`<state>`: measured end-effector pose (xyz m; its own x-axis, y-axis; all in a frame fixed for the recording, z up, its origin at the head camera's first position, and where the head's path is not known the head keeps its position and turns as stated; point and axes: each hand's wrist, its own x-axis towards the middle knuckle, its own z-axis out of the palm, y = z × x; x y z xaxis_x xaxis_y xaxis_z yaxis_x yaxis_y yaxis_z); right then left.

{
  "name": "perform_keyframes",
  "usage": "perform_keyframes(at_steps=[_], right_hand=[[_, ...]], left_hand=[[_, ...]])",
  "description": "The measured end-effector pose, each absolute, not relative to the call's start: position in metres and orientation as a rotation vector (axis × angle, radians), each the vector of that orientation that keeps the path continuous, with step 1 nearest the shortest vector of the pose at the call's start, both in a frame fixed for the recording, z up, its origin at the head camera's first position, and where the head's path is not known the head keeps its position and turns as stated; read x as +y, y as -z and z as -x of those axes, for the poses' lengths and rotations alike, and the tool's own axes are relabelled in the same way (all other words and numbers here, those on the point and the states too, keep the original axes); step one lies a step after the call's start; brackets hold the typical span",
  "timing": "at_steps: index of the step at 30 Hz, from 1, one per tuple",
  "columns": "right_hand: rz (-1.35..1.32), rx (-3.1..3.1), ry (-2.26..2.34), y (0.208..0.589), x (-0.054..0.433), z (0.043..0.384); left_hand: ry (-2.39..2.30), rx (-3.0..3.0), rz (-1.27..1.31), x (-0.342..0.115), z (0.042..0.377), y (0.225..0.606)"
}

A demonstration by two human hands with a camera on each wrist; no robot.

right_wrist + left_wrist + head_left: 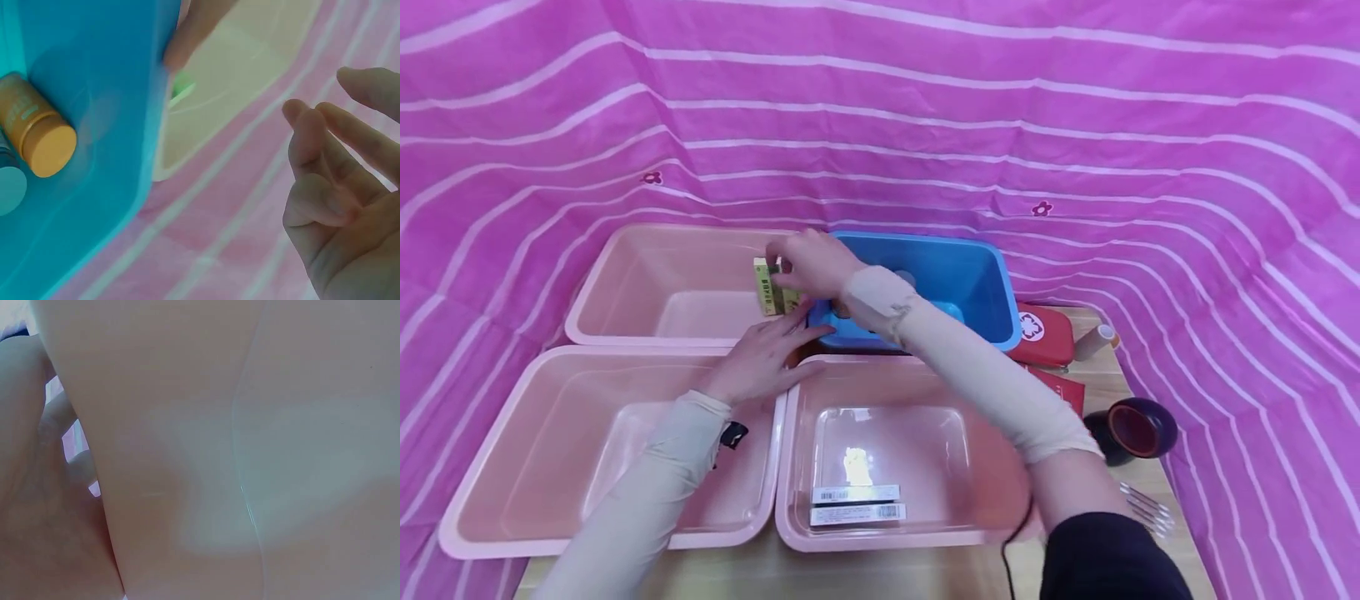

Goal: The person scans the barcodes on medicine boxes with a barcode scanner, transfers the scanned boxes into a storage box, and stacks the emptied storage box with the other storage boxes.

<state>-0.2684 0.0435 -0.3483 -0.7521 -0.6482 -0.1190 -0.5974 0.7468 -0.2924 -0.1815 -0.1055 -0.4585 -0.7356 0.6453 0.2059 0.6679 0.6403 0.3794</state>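
My right hand is over the meeting edges of the back-left pink bin and the blue bin. In the right wrist view its fingers are loosely bent with nothing between them. Just beside it in the head view, a yellow-green box with dark print stands in the pink bin, partly hidden by the hand. My left hand rests across the bin rims, fingers extended toward the blue bin's near-left corner. An orange bottle and a dark-blue capped bottle lie inside the blue bin.
Two slim white boxes lie in the front-right pink bin; a front-left pink bin adjoins it. Along the right stand a red case, a white-topped cylinder, dark cups and forks. Striped pink cloth surrounds the table.
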Motion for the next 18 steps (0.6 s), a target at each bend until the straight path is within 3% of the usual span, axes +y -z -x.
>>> perform_keyframes(at_steps=[8,18], right_hand=[[1.34,2.569,0.468,0.355,0.108,0.166],[1.109,2.212,0.184,0.435,0.148,0.094]], left_hand=[[0.708,-2.903,1.053,-0.108,0.183,0.451],[0.714,-2.994,1.018,-0.101,0.181,0.452]])
